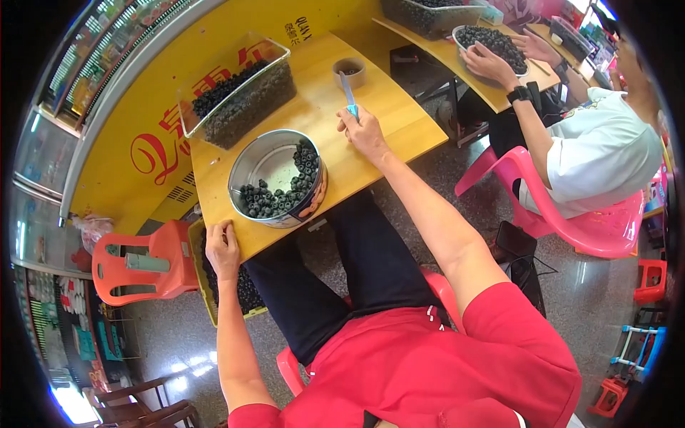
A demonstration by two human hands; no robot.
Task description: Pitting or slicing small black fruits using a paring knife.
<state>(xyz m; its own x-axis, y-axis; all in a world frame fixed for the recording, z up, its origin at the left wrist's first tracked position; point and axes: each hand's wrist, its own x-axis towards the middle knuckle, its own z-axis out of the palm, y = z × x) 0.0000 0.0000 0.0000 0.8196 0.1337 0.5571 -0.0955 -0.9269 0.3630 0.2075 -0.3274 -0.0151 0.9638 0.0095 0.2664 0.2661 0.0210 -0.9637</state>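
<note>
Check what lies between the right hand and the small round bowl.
A knife, held in the right hand; it overlaps the bowl in the head view.

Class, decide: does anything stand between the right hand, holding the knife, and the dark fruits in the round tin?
Only the right wall of the round tin stands between the right hand and the dark fruits; its top is open.

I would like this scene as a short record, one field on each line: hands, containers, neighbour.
Left hand: at the edge of the table; anything held is hidden
Right hand: grips a knife, blade toward the small bowl
Round tin: partly filled with dark round pieces
Clear bin: behind the tin, holding similar pieces
Co-worker: seated right, hands at a heaped bowl
</note>
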